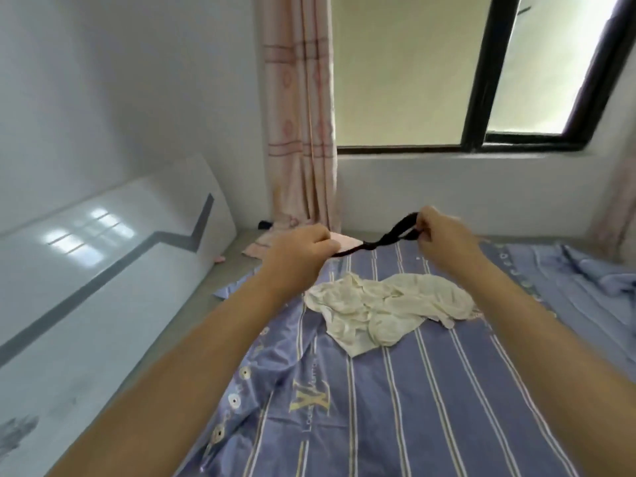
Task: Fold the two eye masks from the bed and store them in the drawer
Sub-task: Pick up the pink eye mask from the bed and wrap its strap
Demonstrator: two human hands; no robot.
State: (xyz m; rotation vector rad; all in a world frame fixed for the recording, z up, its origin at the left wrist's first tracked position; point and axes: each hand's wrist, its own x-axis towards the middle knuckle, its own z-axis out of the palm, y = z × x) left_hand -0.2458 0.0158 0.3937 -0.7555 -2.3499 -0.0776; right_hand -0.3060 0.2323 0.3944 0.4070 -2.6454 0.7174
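I hold one eye mask up above the bed. Its pale pink pad [346, 242] pokes out of my left hand [303, 251], which is closed around it. The mask's black strap [395, 232] stretches rightward in a twisted loop to my right hand [435, 230], whose fingers pinch the strap's end. Both hands hover over the far part of the blue striped bedsheet [430, 390]. A second eye mask and the drawer are not visible in this view.
A crumpled cream cloth [385, 309] lies on the sheet just below my hands. A white glossy headboard [86, 277] runs along the left. A pink curtain [303, 132], pink fabric [265, 246] on the mattress corner and a dark-framed window [481, 98] are beyond.
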